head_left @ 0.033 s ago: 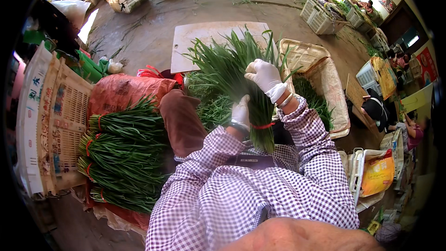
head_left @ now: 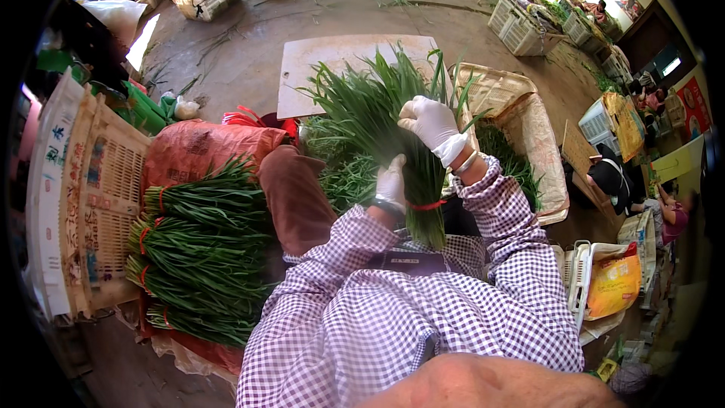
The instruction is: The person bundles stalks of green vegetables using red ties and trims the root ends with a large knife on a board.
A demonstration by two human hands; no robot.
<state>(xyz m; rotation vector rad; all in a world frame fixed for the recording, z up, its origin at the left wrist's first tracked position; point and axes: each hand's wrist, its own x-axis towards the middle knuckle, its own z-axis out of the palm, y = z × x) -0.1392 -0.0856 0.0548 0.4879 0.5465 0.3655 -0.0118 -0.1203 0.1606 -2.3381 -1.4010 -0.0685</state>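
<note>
A thick bunch of garlic chives (head_left: 368, 119) stands tilted in front of me, leaf tips pointing away and cut ends toward my lap. A red band (head_left: 427, 205) circles it near the cut ends. My left hand (head_left: 391, 183), in a white glove, is closed round the bunch's left side just above the band. Higher up on the right, my gloved right hand (head_left: 432, 127) has its fingers curled closed against the leaves; exactly what its fingertips pinch is partly hidden. Several tied bunches of chives (head_left: 208, 230) lie stacked at my left.
White crates (head_left: 106, 204) stand on edge beyond the stack, beside a red sack (head_left: 208, 147). A pale board (head_left: 317, 68) lies ahead. Loose chives (head_left: 343, 181) lie below the bunch. A lined basket (head_left: 547, 174) holds more greens at right. Co-workers sit at far right.
</note>
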